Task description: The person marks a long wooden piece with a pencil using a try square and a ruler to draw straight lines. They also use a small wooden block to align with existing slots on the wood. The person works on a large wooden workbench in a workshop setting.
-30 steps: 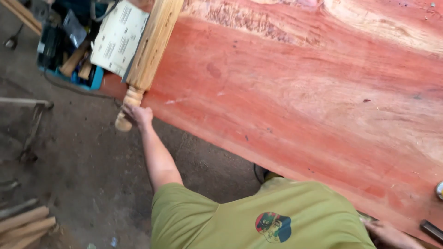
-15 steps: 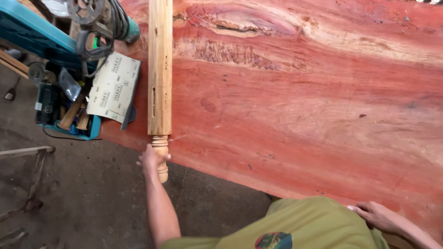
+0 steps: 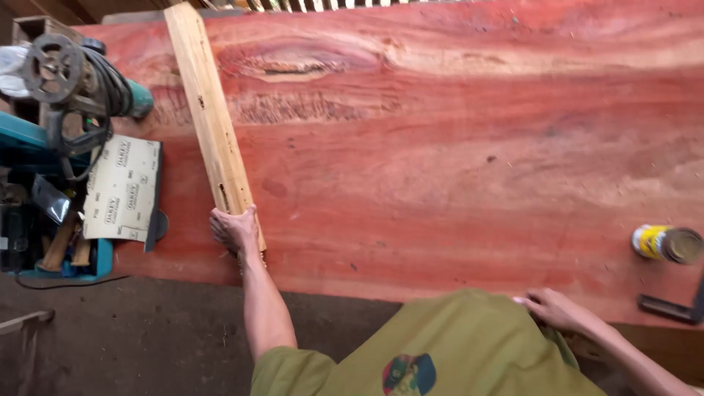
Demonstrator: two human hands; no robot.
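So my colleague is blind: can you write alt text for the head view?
A person's left hand grips the near end of a long pale wooden post lying on a wide red wood slab; their right hand rests on the slab's near edge.

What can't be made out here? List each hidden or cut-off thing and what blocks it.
Head view, the only one:
- Near end of the pale wooden post: covered by the left hand.
- Right hand: palm turned down, underside hidden.
- Small tin: contents too small to tell.
- Dark tool: cut off by the right edge.
- Red slab: cut off at top and right.
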